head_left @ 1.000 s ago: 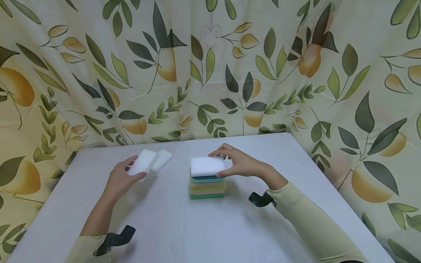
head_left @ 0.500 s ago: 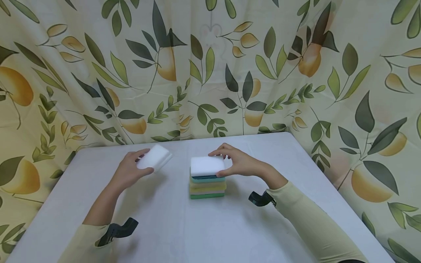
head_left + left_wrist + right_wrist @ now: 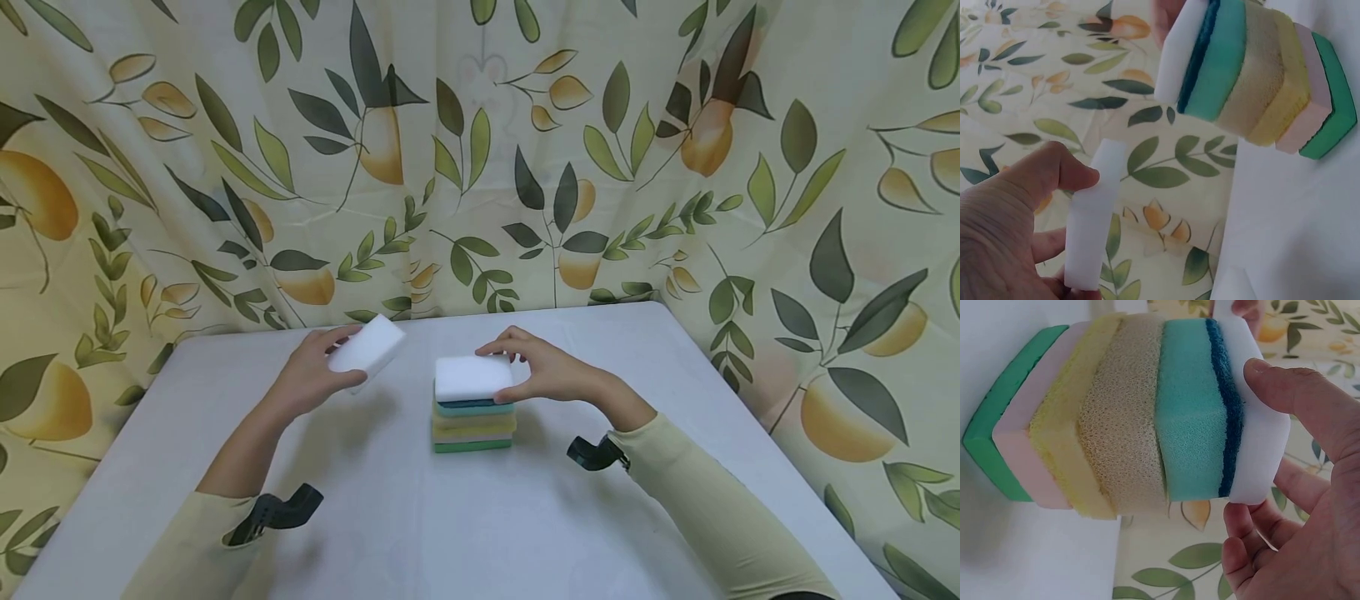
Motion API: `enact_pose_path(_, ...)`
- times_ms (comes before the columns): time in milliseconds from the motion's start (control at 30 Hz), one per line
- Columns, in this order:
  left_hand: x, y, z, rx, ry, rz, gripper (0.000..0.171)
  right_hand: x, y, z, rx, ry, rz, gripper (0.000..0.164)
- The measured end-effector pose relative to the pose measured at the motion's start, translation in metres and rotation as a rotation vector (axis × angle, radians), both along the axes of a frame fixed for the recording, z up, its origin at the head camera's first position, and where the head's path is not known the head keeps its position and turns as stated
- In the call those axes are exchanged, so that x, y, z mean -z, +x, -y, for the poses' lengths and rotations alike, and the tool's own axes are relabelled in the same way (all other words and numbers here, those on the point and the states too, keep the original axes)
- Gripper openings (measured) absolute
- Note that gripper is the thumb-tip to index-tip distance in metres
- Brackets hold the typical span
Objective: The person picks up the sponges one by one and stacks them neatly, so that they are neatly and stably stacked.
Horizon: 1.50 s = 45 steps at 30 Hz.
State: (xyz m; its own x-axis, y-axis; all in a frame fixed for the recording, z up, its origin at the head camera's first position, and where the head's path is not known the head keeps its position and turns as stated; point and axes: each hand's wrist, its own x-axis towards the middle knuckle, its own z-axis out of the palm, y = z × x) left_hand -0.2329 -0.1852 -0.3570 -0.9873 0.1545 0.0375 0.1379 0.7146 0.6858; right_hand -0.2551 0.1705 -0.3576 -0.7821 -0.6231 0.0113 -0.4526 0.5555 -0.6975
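Observation:
My left hand point(image 3: 307, 375) holds a white sponge point(image 3: 369, 343) by its edges, thumb on one side and fingers on the other, raised over the table left of the stack. Another white sponge point(image 3: 1235, 286) lies low on the table, mostly hidden beneath it in the head view. At the centre stands a stack of sponges point(image 3: 1125, 419): green, pink, yellow, beige porous, then teal with a dark blue scouring layer. A white sponge point(image 3: 471, 377) tops it. My right hand point(image 3: 551, 371) grips that top sponge from the right, thumb at its front edge and fingers behind.
A white cloth covers the table point(image 3: 465, 525). Behind and along the sides hangs a curtain point(image 3: 480, 167) with a leaf and fruit print. Each sleeved forearm carries a black wrist camera point(image 3: 596, 454).
My left hand has carried its white sponge right and away from me, now over the one lying on the table. The right hand and the stack have stayed put.

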Motion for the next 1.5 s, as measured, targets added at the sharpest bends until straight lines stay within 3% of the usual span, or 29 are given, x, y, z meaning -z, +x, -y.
enact_pose_path(533,-0.016,-0.003,-0.025,0.100,0.026,0.017,0.071,0.001,0.001,0.001,0.021,0.000,0.001,0.063)
enact_pose_path(1000,-0.017,-0.002,-0.048,0.218,0.090,-0.002,0.068,0.001,0.001,0.001,0.033,0.005,0.000,0.063)
enact_pose_path(1500,-0.020,-0.002,-0.064,0.283,0.096,-0.014,0.066,0.004,0.000,0.000,0.027,-0.011,-0.028,0.063)
